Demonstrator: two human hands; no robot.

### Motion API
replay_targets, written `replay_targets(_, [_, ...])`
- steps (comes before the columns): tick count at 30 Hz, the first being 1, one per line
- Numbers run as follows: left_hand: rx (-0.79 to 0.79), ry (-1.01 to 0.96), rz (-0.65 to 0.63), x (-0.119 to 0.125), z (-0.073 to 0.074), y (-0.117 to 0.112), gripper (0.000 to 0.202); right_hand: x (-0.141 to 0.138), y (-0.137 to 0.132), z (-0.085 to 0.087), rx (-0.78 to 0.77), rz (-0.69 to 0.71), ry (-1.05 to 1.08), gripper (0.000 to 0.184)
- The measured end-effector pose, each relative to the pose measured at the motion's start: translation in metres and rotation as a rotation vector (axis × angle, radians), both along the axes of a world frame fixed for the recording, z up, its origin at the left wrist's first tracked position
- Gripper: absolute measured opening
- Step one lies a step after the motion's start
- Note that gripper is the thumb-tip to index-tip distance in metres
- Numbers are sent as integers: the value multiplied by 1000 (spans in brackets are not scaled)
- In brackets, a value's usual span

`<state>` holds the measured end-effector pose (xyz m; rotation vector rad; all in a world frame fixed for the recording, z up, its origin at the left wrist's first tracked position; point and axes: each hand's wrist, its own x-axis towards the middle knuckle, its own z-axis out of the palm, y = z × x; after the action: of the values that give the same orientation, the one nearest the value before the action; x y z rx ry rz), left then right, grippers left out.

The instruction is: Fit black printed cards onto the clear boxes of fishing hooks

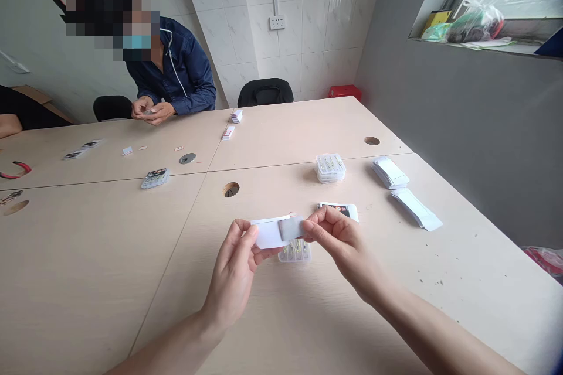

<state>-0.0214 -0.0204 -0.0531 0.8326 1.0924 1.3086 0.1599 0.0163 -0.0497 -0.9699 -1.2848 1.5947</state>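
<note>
My left hand (234,269) pinches the left end of a white paper card or sleeve (266,235) between thumb and fingers. A small grey flat piece (290,228), perhaps a packet, overlaps the card's right end. My right hand (341,240) grips the grey piece at its right edge; whether it lies on the card or partly inside it I cannot tell. Just below both hands, a clear plastic box (295,252) with small compartments sits on the table, partly covered by my left fingers. Behind my right hand lies a white card with dark print (347,210), partly hidden.
Stacked clear boxes (331,167) stand beyond my hands. Two stacks of white paper sleeves (390,173) (417,210) lie to the right. Another box (155,178) sits left on the table (109,258). Across it, a masked person (189,70) handles something small. Holes (231,189) pierce the tabletop.
</note>
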Motion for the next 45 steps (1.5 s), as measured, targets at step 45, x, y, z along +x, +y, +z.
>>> replay_targets(45, [25,55,39,1,-2,-3,20,0,0,1,28,10,77,22])
